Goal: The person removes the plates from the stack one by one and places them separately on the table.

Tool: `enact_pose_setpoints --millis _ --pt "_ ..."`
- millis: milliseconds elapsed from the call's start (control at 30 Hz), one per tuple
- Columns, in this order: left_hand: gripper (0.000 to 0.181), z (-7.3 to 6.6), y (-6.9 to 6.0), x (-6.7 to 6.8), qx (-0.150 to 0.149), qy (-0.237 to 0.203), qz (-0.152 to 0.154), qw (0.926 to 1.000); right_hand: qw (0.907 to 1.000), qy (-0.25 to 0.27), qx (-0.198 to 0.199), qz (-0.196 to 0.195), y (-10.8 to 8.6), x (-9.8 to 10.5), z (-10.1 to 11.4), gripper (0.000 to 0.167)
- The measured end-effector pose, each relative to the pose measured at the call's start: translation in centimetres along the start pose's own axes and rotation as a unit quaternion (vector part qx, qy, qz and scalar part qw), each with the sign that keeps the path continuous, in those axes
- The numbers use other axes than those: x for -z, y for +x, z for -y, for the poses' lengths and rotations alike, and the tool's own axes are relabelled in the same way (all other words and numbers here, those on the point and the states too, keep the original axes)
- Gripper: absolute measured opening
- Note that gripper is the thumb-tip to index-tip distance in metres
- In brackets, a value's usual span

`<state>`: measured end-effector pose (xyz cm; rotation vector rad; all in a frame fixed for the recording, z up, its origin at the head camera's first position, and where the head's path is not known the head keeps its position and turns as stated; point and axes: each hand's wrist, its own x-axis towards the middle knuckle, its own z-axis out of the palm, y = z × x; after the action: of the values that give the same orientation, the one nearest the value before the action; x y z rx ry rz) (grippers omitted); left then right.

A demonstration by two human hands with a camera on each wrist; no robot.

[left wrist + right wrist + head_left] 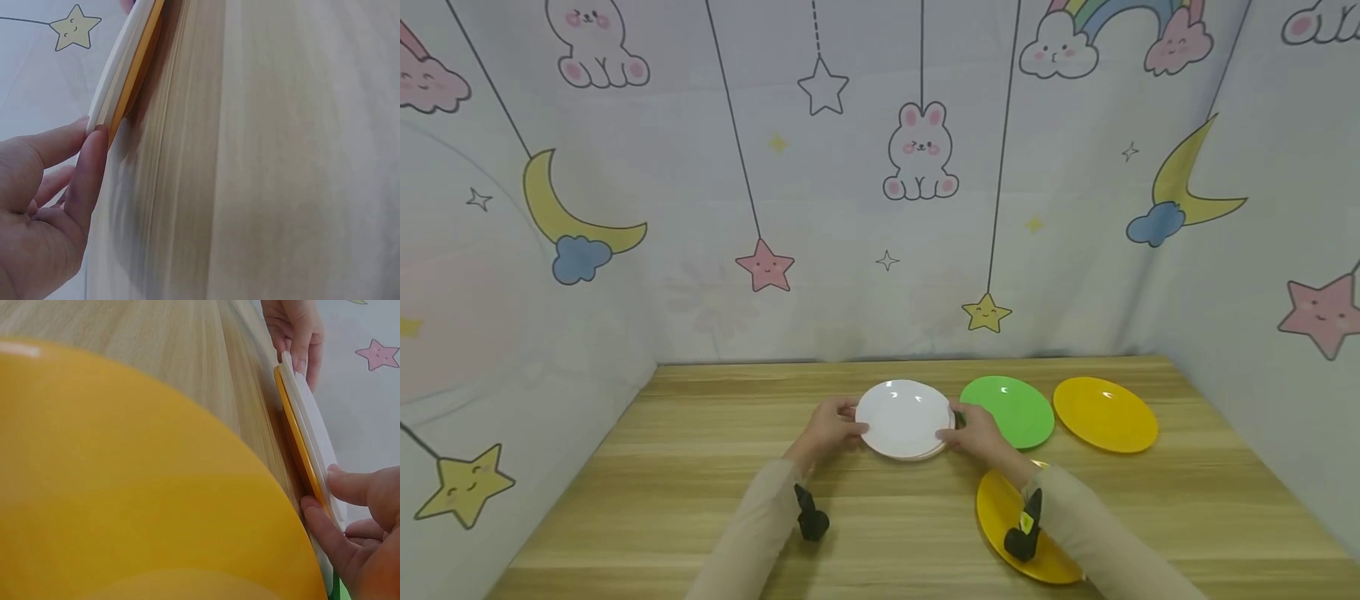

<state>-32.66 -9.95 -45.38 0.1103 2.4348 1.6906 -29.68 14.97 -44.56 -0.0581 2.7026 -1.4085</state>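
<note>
Both hands hold a small stack of plates near the middle of the table, with a white plate (904,418) on top. The wrist views show another pale plate edge and an orange plate (294,422) under it. At the stack's left rim, my left hand (832,432) pinches the edges between thumb and fingers. On the opposite rim my right hand (979,435) does the same, beside a green plate (1017,412). A yellow plate (1000,512) lies partly hidden under my right forearm. Whether the stack's base touches the table cannot be told.
Another yellow plate (1105,414) lies at the back right, beside the green one. The wooden table (700,467) ends at a printed cloth backdrop (835,192), which also hangs along both sides.
</note>
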Motion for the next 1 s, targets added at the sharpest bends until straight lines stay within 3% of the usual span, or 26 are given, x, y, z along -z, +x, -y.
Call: enact_pose_setpoints --millis 533,800,1000 --pt "0.049 0.1 -0.5 -0.1 -0.007 -0.066 0.000 0.9978 1.0000 0.003 0.008 0.001 0.0 0.1 -0.1 0.061" --pt "0.050 0.0 -0.8 0.3 -0.006 -0.081 -0.026 0.9963 0.9998 -0.004 0.021 -0.004 0.0 -0.1 -0.3 0.060" --pt "0.051 -0.2 -0.9 1.0 -0.006 -0.066 -0.049 0.9966 0.9998 -0.009 0.018 -0.007 0.0 -0.1 -0.3 0.062"
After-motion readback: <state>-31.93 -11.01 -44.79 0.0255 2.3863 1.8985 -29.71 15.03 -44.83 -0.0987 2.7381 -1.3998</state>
